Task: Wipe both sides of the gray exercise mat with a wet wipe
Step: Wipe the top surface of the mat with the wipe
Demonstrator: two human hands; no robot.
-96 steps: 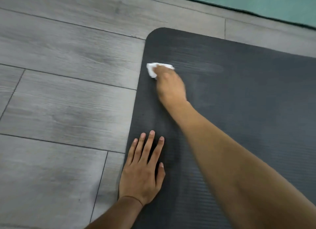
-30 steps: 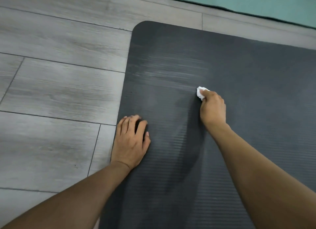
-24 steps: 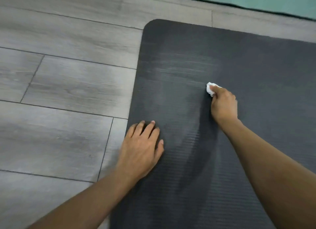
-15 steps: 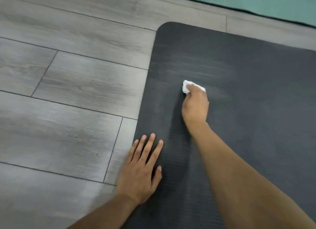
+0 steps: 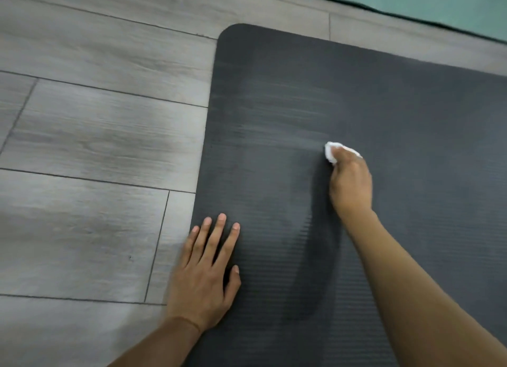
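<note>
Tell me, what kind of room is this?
Probably a room at home or a small gym: gray wood-look floor, a gray exercise mat spread on it, and a green mat beyond.

Most of the wet wipe (image 5: 330, 152) is hidden under the right hand (image 5: 351, 184), and the gray exercise mat (image 5: 411, 147) is cut off at right and bottom.
</note>
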